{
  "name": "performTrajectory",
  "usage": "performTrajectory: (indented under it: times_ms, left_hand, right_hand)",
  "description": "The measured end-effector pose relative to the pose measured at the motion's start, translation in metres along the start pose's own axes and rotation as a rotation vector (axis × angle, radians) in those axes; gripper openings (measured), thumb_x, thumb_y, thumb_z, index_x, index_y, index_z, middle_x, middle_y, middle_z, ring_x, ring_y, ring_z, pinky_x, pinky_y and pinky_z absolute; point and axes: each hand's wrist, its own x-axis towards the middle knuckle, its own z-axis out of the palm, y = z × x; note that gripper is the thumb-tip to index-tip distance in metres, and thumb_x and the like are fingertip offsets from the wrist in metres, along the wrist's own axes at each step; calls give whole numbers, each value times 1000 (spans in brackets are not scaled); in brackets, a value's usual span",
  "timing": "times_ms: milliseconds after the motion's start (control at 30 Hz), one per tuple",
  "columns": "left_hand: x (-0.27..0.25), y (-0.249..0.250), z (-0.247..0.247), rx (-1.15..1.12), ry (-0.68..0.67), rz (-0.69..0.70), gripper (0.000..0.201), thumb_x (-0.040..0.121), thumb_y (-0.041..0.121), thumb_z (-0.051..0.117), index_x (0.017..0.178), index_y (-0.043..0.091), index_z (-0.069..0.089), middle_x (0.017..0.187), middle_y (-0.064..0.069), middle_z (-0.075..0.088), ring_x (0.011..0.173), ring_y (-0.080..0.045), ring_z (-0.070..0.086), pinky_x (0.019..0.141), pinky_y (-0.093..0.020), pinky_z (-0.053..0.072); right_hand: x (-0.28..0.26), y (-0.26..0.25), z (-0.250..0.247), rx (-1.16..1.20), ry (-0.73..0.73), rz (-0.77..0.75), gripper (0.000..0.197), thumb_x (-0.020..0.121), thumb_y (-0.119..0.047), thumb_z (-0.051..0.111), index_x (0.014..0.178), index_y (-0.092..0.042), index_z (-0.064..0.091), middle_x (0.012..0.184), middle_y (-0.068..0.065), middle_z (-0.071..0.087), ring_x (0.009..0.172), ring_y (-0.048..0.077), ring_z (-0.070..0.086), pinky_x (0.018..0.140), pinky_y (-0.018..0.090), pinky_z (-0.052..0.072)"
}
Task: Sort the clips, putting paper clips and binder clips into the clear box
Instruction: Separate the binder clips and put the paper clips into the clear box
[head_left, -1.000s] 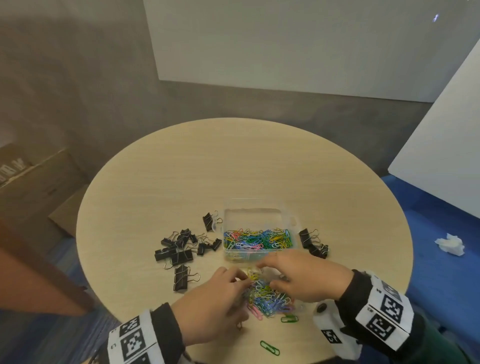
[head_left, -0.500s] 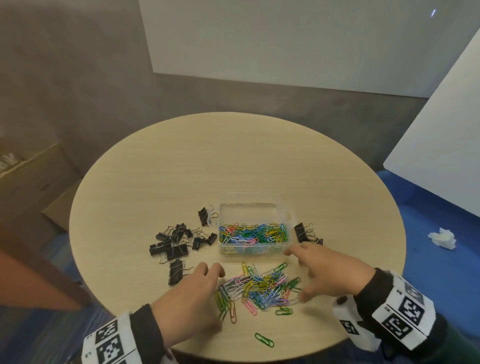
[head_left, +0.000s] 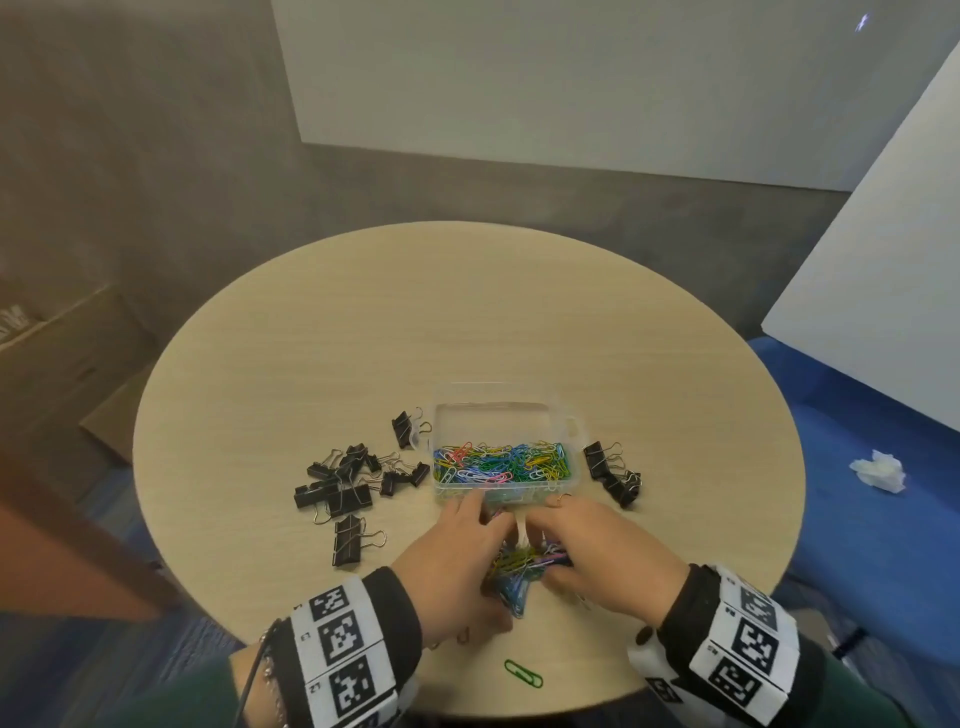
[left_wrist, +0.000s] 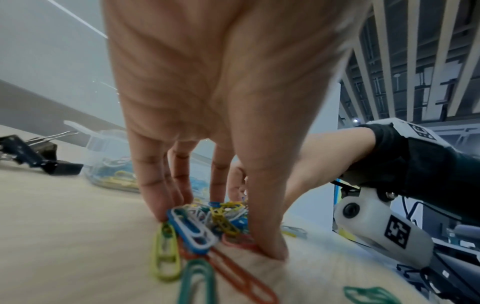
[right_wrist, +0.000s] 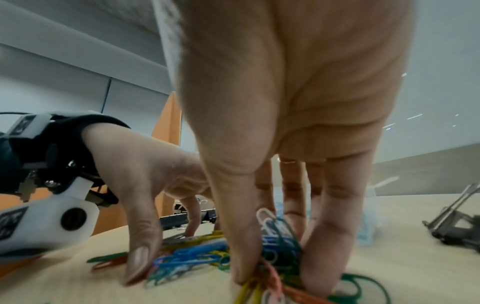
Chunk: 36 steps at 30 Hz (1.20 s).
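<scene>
While both hands bear down on it, the pile (head_left: 522, 569) of coloured paper clips lies on the table (head_left: 363, 332) just in front of the box (head_left: 501, 441), between box and table edge.

Left hand (head_left: 457, 566): fingers and thumb curled round the pile's left side, tips on the table.
Right hand (head_left: 597, 558): thumb and fingers pinching a bunch at the pile's right side.

Handling, by my reckoning: light, stiff wire, slick-coated, tangled; clips will spill from a loose grasp, so best scooped from both sides at the base.
Orientation: clips lie flat, pointing every way; the heap has no clear long axis.
One green clip (head_left: 523, 674) lies apart, nearer the table edge.
Binder clips (head_left: 345, 483) lie left of the box, more (head_left: 613, 473) to its right.
Box holds paper clips already.
</scene>
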Motion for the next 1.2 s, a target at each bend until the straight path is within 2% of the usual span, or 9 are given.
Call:
performTrajectory:
  times_ms: [133, 233, 400, 600, 700, 833, 933, 1000, 1200]
  left_hand:
    - [7, 0, -5, 6, 19, -6, 48, 77, 38, 74, 116, 19, 53, 123, -3, 42, 112, -22, 43, 95, -38, 45]
    - [9, -1, -6, 22, 35, 10, 37, 80, 33, 72, 110, 17, 56, 120, -3, 45, 108, -23, 47, 92, -39, 46]
    - [11, -3, -5, 28, 26, 9, 24, 84, 23, 68, 105, 14, 60, 115, -5, 49, 104, -28, 53, 88, -43, 49]
    - [14, -4, -6, 41, 90, 33, 18, 87, 9, 58, 104, 15, 61, 113, -5, 56, 103, -26, 56, 83, -36, 47]
    - [15, -6, -7, 39, 107, 33, 17, 85, 7, 59, 98, 16, 62, 109, -3, 61, 100, -25, 57, 81, -34, 45]
    - [15, -11, -9, 18, 131, 39, 12, 83, 10, 62, 89, 20, 60, 99, -1, 64, 93, -22, 58, 75, -30, 45]
    - [12, -12, -18, -32, 166, 36, 8, 84, 14, 64, 89, 18, 60, 95, -2, 65, 85, -19, 56, 67, -25, 37]
    - [10, -12, -27, -86, 199, 44, 7, 85, 16, 66, 91, 17, 63, 93, -1, 66, 83, -17, 57, 68, -25, 39]
    - [27, -10, -70, -186, 407, 69, 3, 88, 13, 64, 87, 15, 64, 81, 3, 65, 74, -13, 57, 62, -17, 38]
  right_hand:
    - [2, 9, -7, 15, -3, 5, 16, 85, -20, 67, 101, -24, 64, 91, -10, 60, 80, 10, 56, 62, 16, 40]
    - [2, 15, -16, 58, -50, 30, 13, 84, -22, 70, 97, -20, 68, 93, -4, 68, 79, 10, 63, 69, 21, 50]
    - [6, 28, -32, 129, -104, 66, 14, 81, -25, 74, 94, -22, 70, 89, -7, 68, 70, 6, 62, 65, 19, 49]
    - [22, 30, -65, 219, 27, 24, 11, 79, -20, 77, 89, -16, 72, 76, -2, 72, 59, 7, 68, 62, 21, 51]
    - [34, 27, -70, 226, 187, 16, 12, 82, -21, 72, 94, -19, 75, 84, -2, 74, 72, 9, 68, 71, 26, 53]
    - [42, 24, -61, 249, 229, 16, 27, 91, -19, 63, 118, -19, 68, 108, -4, 72, 93, 4, 65, 75, 3, 43]
    - [36, 28, -59, 230, 251, 35, 28, 92, -22, 61, 119, -19, 67, 112, -6, 70, 97, 3, 64, 85, 17, 50]
    - [29, 32, -57, 216, 251, 56, 25, 92, -24, 61, 116, -20, 68, 111, -8, 70, 96, 4, 64, 86, 26, 54]
    - [15, 36, -53, 187, 207, 72, 13, 89, -26, 63, 96, -23, 73, 84, -10, 70, 73, 4, 62, 66, 20, 46]
